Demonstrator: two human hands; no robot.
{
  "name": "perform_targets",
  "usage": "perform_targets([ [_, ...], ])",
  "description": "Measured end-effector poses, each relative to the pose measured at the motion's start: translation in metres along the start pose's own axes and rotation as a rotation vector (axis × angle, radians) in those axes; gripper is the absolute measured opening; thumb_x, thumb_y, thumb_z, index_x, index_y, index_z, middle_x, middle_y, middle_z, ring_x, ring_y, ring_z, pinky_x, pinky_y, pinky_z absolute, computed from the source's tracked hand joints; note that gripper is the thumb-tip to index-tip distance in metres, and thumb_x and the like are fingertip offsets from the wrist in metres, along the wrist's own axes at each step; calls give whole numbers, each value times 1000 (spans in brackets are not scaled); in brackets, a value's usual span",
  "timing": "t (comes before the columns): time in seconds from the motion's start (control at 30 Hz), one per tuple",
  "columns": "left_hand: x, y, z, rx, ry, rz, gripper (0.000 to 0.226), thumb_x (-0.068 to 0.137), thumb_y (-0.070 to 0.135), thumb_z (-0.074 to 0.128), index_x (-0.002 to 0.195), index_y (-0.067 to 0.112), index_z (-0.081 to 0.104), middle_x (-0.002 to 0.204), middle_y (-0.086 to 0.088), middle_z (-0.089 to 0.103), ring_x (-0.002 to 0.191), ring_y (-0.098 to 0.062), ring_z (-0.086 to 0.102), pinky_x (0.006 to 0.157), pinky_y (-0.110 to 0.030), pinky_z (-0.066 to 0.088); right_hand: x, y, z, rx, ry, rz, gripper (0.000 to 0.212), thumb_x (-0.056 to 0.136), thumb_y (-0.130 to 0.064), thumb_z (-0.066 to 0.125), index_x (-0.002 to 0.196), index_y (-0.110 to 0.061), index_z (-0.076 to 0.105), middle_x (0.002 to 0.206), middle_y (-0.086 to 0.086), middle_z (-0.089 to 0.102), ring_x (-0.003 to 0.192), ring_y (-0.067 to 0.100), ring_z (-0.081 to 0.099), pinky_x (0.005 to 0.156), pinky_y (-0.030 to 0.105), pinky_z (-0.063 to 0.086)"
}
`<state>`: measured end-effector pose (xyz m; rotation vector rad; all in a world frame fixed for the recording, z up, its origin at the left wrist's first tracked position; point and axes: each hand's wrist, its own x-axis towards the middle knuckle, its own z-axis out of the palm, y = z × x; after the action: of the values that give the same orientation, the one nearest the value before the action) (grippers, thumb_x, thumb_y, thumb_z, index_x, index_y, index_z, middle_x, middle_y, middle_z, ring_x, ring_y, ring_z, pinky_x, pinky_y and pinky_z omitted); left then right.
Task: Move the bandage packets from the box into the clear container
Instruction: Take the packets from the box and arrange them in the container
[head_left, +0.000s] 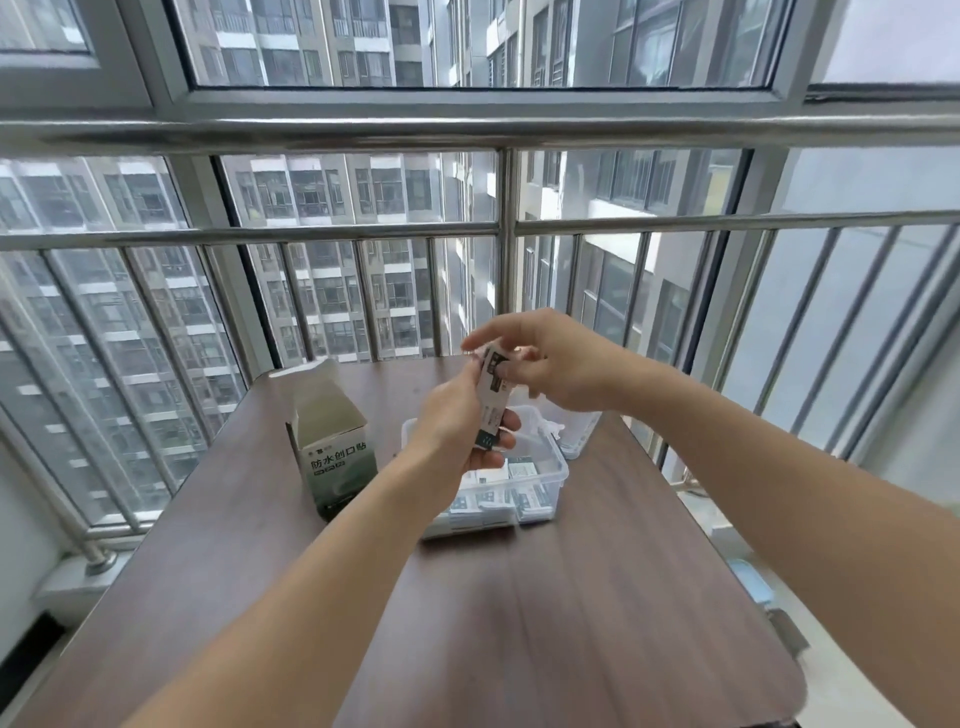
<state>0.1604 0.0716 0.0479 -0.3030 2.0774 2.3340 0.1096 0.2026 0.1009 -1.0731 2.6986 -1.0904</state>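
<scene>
A green and white bandage box (332, 457) stands upright on the brown table (467, 613) with its top flaps open. To its right sits the clear container (558, 470), with several bandage packets (522, 470) lying inside. Above the container, my left hand (457, 431) grips the lower end of a stack of bandage packets (493, 397). My right hand (556, 364) pinches the top of that same stack with its fingertips.
The container's clear lid (576, 431) lies just behind it on the table. Metal railing bars (506, 228) and a window rise right behind the table's far edge. The floor drops away at the table's right side.
</scene>
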Motion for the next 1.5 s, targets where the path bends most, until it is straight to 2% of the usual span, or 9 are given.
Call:
perform_targets([
  [0.13,9,-7,-3,-59,-52,1,53,107,53,29,106,13,64,69,-8,61,53,-16,53,41,-24,44,8,12,0,245,-31,66,30,95,4,59,121,-8,68,103,8,69,87,17,72,76,25,60],
  [0.33,23,-14,-5,-52,-101,-44,57,107,54,23,109,12,62,76,-14,64,56,-21,61,42,-26,47,28,26,4,163,-151,128,21,96,1,58,115,-6,66,101,11,72,92,23,73,77,31,62],
  [0.43,30,-17,-17,289,-11,83,60,103,63,25,112,17,63,93,-12,73,74,-25,73,53,-39,59,40,34,-5,163,-190,179,20,96,1,59,113,-6,67,99,10,73,89,23,73,78,32,62],
  [0.53,39,-28,-38,919,106,533,40,104,49,39,111,21,66,100,7,69,94,-16,66,83,-45,56,52,45,-13,-49,-286,244,18,95,0,62,104,-14,69,93,2,74,87,18,71,77,28,60],
  [0.73,43,-41,-45,1373,-212,652,42,98,37,37,108,20,74,122,10,68,112,-15,61,95,-36,48,70,58,11,-510,-534,264,23,92,-2,64,97,-24,68,92,-7,68,79,11,63,62,21,51],
  [0.9,50,-58,-50,1426,-268,630,51,92,41,27,81,15,69,96,0,73,90,-24,63,82,-41,51,71,57,28,-697,-580,201,26,90,-3,63,107,-21,71,94,-6,68,93,19,66,77,30,54],
  [1.03,52,-65,-52,1451,-274,618,47,93,42,26,67,16,55,74,-5,65,74,-28,56,73,-44,49,70,58,38,-805,-601,168,31,93,-4,60,118,-22,68,107,-1,63,92,20,59,67,26,46],
  [1.33,50,-66,-53,1398,-263,639,51,92,41,22,64,7,49,68,-9,57,67,-30,50,68,-47,46,59,67,59,-902,-651,119,45,92,-14,68,136,-19,58,111,-3,62,92,18,53,73,27,40],
  [1.5,50,-66,-53,1377,-291,638,53,96,41,24,70,8,57,77,-6,63,74,-27,55,72,-46,46,58,74,63,-852,-681,134,57,90,-13,71,141,-21,49,131,2,61,111,23,58,78,30,42],
])
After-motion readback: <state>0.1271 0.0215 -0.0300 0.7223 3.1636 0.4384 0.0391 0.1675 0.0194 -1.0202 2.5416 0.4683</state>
